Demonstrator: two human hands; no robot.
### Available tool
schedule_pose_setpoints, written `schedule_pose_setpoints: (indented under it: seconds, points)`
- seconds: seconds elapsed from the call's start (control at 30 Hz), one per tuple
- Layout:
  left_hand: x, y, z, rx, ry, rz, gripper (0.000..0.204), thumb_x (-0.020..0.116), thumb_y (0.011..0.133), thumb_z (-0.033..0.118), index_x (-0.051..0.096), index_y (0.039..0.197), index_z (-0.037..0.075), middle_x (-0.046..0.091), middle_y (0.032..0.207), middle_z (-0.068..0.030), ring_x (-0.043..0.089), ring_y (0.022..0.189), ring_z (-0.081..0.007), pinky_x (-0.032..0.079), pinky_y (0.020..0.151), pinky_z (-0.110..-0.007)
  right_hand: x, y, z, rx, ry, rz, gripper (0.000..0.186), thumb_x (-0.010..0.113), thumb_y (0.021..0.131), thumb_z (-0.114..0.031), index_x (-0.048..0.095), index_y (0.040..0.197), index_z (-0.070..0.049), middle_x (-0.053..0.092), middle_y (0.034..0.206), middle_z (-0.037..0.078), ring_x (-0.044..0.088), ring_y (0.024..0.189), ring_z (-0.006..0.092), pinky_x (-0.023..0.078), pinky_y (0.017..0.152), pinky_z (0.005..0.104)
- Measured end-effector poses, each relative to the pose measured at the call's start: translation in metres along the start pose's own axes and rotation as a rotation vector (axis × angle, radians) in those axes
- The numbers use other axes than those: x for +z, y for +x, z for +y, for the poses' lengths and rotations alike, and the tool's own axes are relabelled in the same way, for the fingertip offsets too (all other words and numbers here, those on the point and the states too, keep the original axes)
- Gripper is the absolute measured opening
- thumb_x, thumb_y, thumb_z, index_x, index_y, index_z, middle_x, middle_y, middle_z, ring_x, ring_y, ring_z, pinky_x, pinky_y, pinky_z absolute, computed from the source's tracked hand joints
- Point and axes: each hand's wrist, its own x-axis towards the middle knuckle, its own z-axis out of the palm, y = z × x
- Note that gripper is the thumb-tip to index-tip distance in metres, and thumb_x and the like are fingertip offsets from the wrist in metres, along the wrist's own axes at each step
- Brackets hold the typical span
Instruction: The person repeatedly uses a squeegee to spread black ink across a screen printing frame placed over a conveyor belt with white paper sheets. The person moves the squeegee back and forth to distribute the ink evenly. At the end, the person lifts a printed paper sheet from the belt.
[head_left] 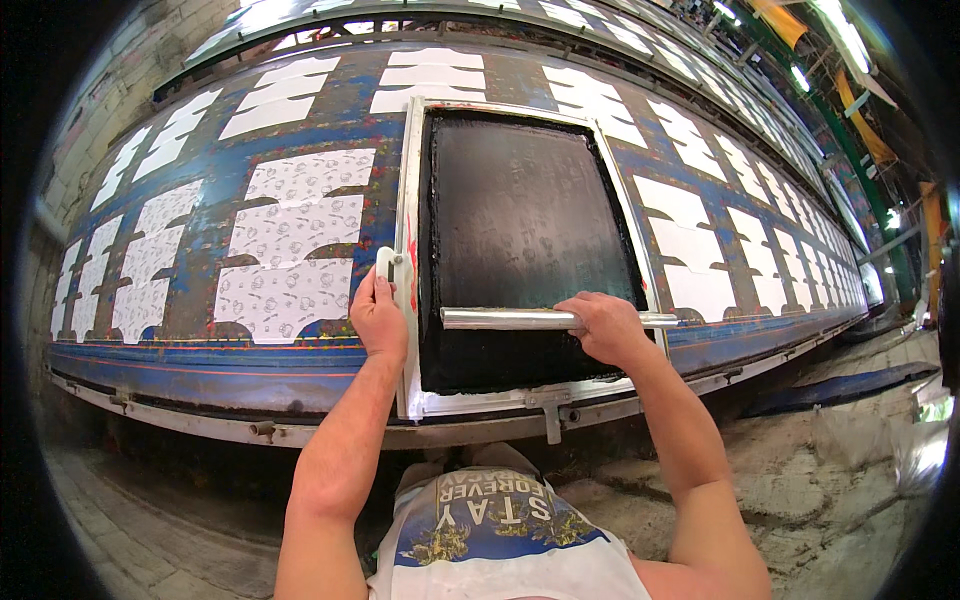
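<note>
In the head view a metal-framed printing screen [411, 175], coated with dark ink [520, 210], lies on a long blue, paint-spotted table [200, 360]. My left hand [378, 318] is closed on a white handle [385, 264] at the screen's left edge. A silver squeegee bar [480, 318] lies crosswise on the lower part of the screen, and my right hand [606, 325] is closed on it, right of its middle. White fabric pieces with a small grey pattern [305, 175] lie left of the screen; plain white pieces [680, 205] lie to its right.
More rows of white pieces [425, 75] lie behind the screen and along the table. A metal rail [290, 433] runs along the table's front edge. A block wall [95, 90] stands at left. Green beams [850, 120] with lights are at upper right. A concrete floor [840, 480] shows below.
</note>
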Motion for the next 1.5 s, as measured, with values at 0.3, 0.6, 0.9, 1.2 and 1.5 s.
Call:
schedule_pose_setpoints:
  seconds: [0.3, 0.6, 0.9, 1.2, 1.5]
  points:
    - [-0.015, 0.005, -0.001, -0.214, -0.257, -0.028, 0.026, 0.064, 0.116, 0.023, 0.080, 0.114, 0.003, 0.070, 0.089, 0.0001, 0.057, 0.070, -0.0068, 0.049, 0.065, -0.027, 0.013, -0.040, -0.009, -0.126, 0.024, 0.031, 0.048, 0.079, 0.083, -0.002, 0.081, 0.128, -0.017, 0.079, 0.115, 0.009, 0.076, 0.108, 0.0342, 0.061, 0.095, 0.0492]
    - [-0.022, 0.002, 0.012, -0.249, -0.277, -0.028, 0.023, 0.066, 0.115, 0.019, 0.080, 0.115, 0.000, 0.072, 0.090, -0.0030, 0.061, 0.073, -0.0097, 0.050, 0.067, -0.029, -0.054, 0.099, 0.053, -0.025, 0.000, -0.305, 0.031, 0.087, 0.088, -0.020, 0.081, 0.117, -0.011, 0.081, 0.109, 0.019, 0.076, 0.108, 0.0454, 0.060, 0.094, 0.0553]
    - [-0.023, -0.003, 0.012, -0.243, -0.233, 0.047, 0.024, 0.067, 0.114, 0.019, 0.079, 0.120, -0.001, 0.073, 0.090, -0.0043, 0.063, 0.073, -0.0098, 0.052, 0.069, -0.028, -0.066, 0.299, 0.143, -0.062, -0.157, 0.033, 0.029, 0.080, 0.093, -0.023, 0.077, 0.120, -0.013, 0.081, 0.118, 0.019, 0.077, 0.116, 0.0440, 0.061, 0.099, 0.0579]
    - [-0.024, -0.008, 0.016, -0.248, -0.195, 0.083, 0.021, 0.068, 0.114, 0.022, 0.077, 0.112, 0.003, 0.073, 0.088, -0.0031, 0.063, 0.072, -0.0101, 0.053, 0.068, -0.028, -0.045, 0.417, 0.190, -0.043, -0.151, 0.238, 0.038, 0.075, 0.095, -0.018, 0.078, 0.133, -0.016, 0.079, 0.132, 0.016, 0.076, 0.124, 0.0398, 0.062, 0.105, 0.0539]
    - [-0.029, -0.007, 0.019, -0.299, -0.196, 0.091, 0.019, 0.068, 0.114, 0.021, 0.075, 0.115, 0.003, 0.073, 0.089, -0.0036, 0.065, 0.072, -0.0112, 0.054, 0.067, -0.029, -0.043, 0.466, 0.217, -0.080, -0.171, 0.257, 0.049, 0.064, 0.090, -0.009, 0.080, 0.135, -0.017, 0.080, 0.133, 0.017, 0.076, 0.125, 0.0417, 0.061, 0.106, 0.0532]
